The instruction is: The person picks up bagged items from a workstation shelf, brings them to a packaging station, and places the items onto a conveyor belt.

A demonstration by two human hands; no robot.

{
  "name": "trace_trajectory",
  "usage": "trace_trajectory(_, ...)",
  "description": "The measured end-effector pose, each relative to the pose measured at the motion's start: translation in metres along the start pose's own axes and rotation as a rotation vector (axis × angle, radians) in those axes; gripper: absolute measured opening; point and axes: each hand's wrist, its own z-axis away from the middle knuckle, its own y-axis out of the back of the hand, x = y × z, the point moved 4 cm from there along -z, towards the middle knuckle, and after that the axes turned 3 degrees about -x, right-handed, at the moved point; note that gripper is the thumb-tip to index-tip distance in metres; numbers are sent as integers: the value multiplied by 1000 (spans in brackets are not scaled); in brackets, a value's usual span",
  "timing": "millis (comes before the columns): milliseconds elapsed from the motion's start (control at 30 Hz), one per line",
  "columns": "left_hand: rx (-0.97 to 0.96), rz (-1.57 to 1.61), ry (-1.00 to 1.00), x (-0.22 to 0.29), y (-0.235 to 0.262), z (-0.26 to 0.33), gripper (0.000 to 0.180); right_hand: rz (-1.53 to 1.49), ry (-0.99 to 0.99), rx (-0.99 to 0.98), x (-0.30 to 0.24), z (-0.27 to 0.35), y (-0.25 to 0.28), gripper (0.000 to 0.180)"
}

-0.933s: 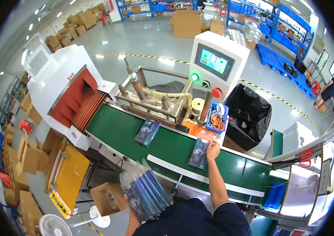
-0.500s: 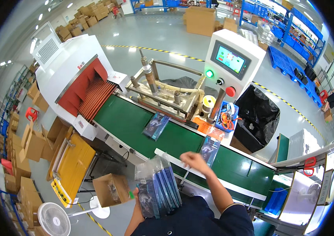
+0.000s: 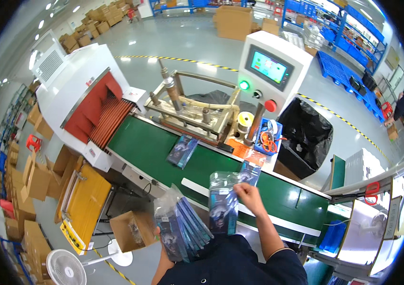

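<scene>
Against my body, a fanned stack of dark blue boxes in clear plastic bags point(image 3: 178, 228) is gripped at its left side by my left hand point(image 3: 158, 233), whose fingers are mostly hidden behind the stack. My right hand point(image 3: 249, 195) pinches the edge of a single bagged box point(image 3: 224, 211), held upright just right of the stack, in front of the conveyor. Loose clear film stands up from its top. On the green conveyor belt point(image 3: 154, 142) lie another bagged box point(image 3: 182, 151), farther left, and a bagged box point(image 3: 250, 173) just beyond my right hand.
A white heat tunnel with red curtain flaps point(image 3: 88, 111) stands at the belt's left end. Behind the belt are a metal sealing frame point(image 3: 192, 107), a control panel point(image 3: 271, 66) and a blue tool bin point(image 3: 268, 137). A carton point(image 3: 133, 230) and a fan point(image 3: 66, 267) stand lower left.
My right hand, earlier over the belt edge with no box visible in it, now holds one bagged box beside the stack. The stack leans slightly more left. The view has shifted a little.
</scene>
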Motion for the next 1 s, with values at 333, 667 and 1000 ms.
trace_trajectory(333, -67, -54, 119, -6, -13, -29, 76, 630, -64, 805, 111, 70, 291, 22)
trace_trajectory(667, -96, -57, 174, -25, -19, -47, 75, 644, -397, 795, 210, 98, 353, 28)
trace_trajectory(1000, -58, -59, 122, -18, -8, -33, 75, 565, -451, 930, 218, 37, 266, 29)
